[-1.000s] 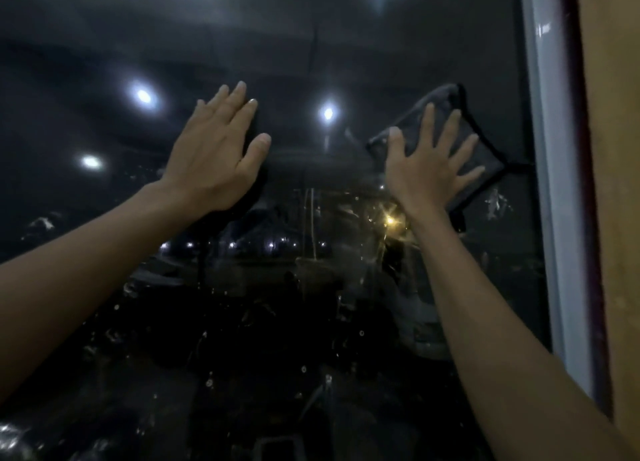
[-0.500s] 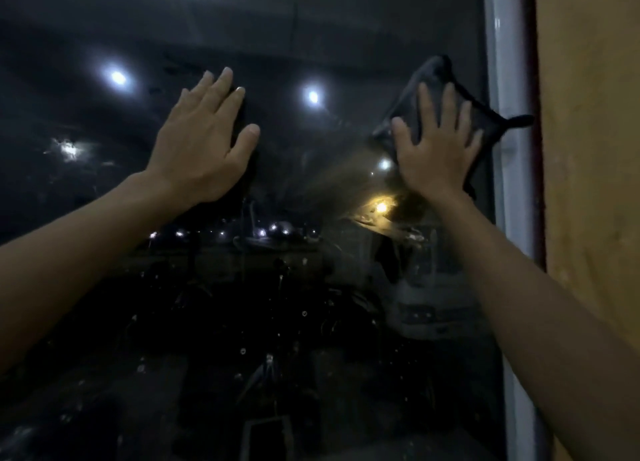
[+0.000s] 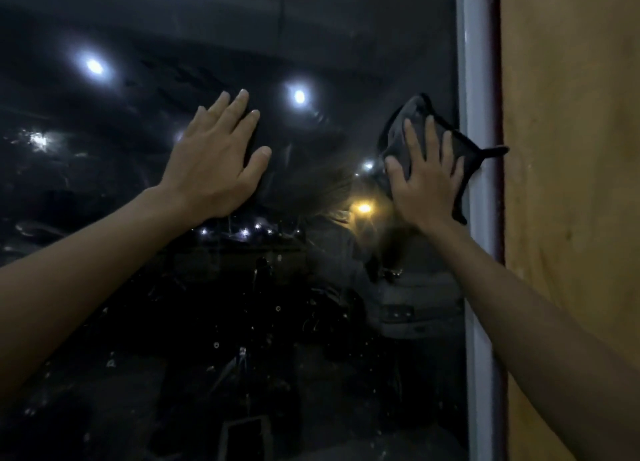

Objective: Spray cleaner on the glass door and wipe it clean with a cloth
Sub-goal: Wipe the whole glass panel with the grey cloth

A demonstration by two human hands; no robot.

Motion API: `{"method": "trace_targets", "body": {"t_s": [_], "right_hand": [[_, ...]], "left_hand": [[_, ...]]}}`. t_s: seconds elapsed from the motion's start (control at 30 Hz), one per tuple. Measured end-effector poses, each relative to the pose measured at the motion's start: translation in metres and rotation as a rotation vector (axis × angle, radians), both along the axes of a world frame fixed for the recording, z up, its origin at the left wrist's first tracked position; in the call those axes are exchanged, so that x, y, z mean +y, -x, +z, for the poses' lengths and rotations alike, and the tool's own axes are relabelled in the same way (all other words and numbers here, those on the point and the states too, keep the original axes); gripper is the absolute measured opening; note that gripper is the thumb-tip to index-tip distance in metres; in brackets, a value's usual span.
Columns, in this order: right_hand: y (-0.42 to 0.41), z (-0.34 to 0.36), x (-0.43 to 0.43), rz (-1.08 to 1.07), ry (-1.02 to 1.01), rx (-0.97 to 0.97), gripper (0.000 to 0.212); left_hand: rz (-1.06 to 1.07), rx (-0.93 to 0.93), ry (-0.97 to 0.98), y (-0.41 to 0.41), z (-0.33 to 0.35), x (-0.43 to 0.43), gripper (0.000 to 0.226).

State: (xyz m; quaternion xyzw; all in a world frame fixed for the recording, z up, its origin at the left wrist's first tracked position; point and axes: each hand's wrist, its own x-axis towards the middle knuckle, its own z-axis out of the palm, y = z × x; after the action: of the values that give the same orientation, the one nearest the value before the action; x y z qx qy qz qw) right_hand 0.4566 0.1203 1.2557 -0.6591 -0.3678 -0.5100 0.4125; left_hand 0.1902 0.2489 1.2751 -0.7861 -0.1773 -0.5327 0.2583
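**Glass Door: Hand and Cloth Positions**

The left hand [image 3: 214, 162] lies flat against the glass door [image 3: 242, 304], palm to the pane. Its fingers are straight and close together, the thumb is spread to the right, and it holds nothing. Above and to the left of this hand, round white lights [image 3: 94, 66] are reflected in the dark, glossy glass. Below it, the pane carries scattered pale specks and droplets [image 3: 216, 344].

To the right of the left hand, well apart from it, the right hand [image 3: 427, 183] presses a cloth [image 3: 412, 121] flat against the same pane. Its fingers are extended and slightly fanned over the fabric, not curled round it, and the thumb rests near the cloth's left edge. The cloth is dark, soft and crumpled, with a stitched border. It projects above the fingertips as a rounded fold and hangs below the heel of the palm at the right side. A narrow tab [image 3: 493, 151] sticks out from the cloth to the right of the little finger.

Just beside the right hand, the cloth's right edge overlaps the door frame [image 3: 474, 79], a smooth pale vertical strip. Right of the frame stands a matte ochre wall [image 3: 571, 148] with a mottled surface.
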Motion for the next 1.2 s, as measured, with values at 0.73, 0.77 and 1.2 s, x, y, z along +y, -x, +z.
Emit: {"method": "trace_targets", "body": {"t_s": [0.73,0.77,1.2], "right_hand": [[0.059,0.028,0.037,0.0,0.031,-0.125,0.064],[0.065,0.015,0.042,0.002,0.085,-0.261,0.065],[0.015,0.005,0.016,0.021,-0.266,0.429,0.066]], "left_hand": [[0.025,-0.014,-0.126,-0.023,-0.001,-0.003,0.074],[0.03,-0.017,-0.129,-0.025,0.001,-0.003,0.074],[0.054,-0.028,-0.166,-0.009,0.009,0.01,0.072]]}}
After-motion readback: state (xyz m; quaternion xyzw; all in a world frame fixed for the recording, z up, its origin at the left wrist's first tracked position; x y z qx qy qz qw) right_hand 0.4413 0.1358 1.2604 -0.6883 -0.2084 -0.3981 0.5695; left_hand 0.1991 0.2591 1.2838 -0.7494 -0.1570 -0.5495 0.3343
